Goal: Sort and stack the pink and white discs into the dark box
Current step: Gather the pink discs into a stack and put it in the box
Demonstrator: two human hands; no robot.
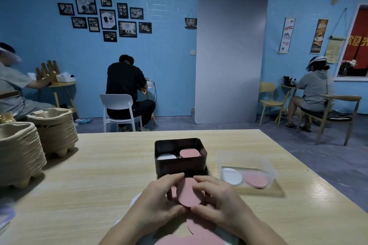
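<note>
**Sorting of discs, head view.** A small pile of pink discs (188, 194) is held just above the tabletop (99, 165), near the middle of its near edge and just in front of the dark box (179, 167). The pile is pinched by its rim from both sides. The fingers of the left hand (159, 199) are curled over the far rim with the thumb at the near rim, and the right hand (218, 198) is set likewise on the opposite side.

Inside the box a white pile (166, 157) is seen on the left and a pink pile (189, 153) on the right, so the sorting is judged to be partly done. More loose pink discs (199, 226) are spread at the near edge, below the hands. Towards the right edge a clear plastic tub (245, 161) is shown, with a white disc (232, 177) and further pink ones (255, 180) lying in it. Stacked pulp trays (20, 151) are placed at the left edge.

The discs are judged to be thin, light and somewhat flexible, and liable to slide over one another. A pile is therefore best taken at opposite points of the rim and squared before being lowered onto the pink pile. A grip on the flat faces is likely to fan the pile out.
</note>
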